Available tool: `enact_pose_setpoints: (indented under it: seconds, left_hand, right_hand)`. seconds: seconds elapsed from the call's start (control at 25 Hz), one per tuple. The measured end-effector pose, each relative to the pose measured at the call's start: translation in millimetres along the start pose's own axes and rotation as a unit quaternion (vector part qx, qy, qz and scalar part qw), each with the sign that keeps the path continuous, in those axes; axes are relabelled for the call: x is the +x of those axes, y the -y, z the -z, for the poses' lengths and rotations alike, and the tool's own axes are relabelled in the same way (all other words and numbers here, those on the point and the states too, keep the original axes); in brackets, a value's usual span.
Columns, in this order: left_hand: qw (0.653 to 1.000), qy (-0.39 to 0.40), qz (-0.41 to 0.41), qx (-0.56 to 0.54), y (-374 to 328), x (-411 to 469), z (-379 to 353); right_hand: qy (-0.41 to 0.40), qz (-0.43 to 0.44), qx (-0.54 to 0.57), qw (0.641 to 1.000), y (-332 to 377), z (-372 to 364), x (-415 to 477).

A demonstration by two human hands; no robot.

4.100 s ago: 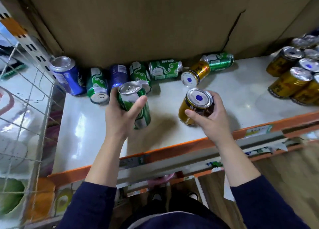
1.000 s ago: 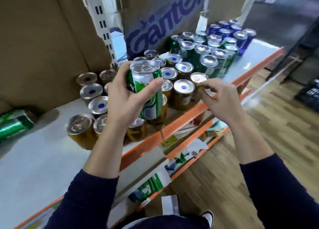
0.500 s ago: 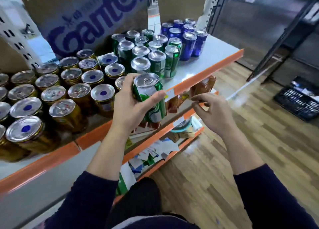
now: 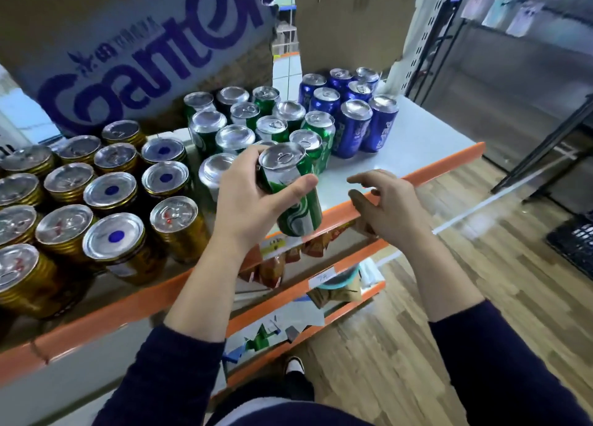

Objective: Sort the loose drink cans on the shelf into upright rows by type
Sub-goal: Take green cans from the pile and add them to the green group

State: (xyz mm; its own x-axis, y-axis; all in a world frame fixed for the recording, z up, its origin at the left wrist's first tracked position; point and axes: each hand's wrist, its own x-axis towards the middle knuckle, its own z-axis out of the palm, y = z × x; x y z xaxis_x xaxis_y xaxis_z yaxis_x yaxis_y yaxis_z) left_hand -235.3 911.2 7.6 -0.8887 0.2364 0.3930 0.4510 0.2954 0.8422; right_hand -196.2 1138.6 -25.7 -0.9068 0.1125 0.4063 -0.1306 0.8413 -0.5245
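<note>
The left hand (image 4: 253, 201) has its grip wrapped round a green and white aluminium drink can (image 4: 298, 214), thumb across the near side and fingers round the far side, just under the silver lid. The can is tilted, its top leaning far and left and its base towards the near right. It is held in the air over the orange front edge of the white-topped metal shelf (image 4: 417, 130), just in front of the standing green cans.

The right hand (image 4: 388, 204) is to the right of that can, over the same orange edge. Its grip is slack, the fingers loosely bent and spread with nothing in them. Whether it touches the edge cannot be told.

Three upright groups stand on the shelf:
- the gold cans with silver lids (image 4: 112, 201) on the left
- the matching green cans (image 4: 244, 121) in the middle
- the dark blue cans (image 4: 353, 117) far right, beside the green ones

A cardboard box with large purple lettering (image 4: 144, 40) stands behind the gold and green cans. Below, a lower orange-edged shelf holds brown snack packets (image 4: 272, 265), and a wood-pattern floor (image 4: 417, 297) lies to the right
</note>
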Motion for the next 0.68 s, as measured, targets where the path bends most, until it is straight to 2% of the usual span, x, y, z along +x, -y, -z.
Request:
enact_pose_setpoints:
  seconds: [0.44, 0.68]
  left_hand:
    - [0.999, -0.031, 0.033, 0.03, -18.6, 76.3, -42.1]
    - [0.99, -0.139, 0.019, 0.024, -40.1, 146.7, -51.8]
  right_hand:
    - [-0.089, 0.117, 0.022, 0.989, -48.6, 0.1, 140.6]
    - [-0.019, 0.164, 0.014, 0.986, -82.3, -6.7, 213.2]
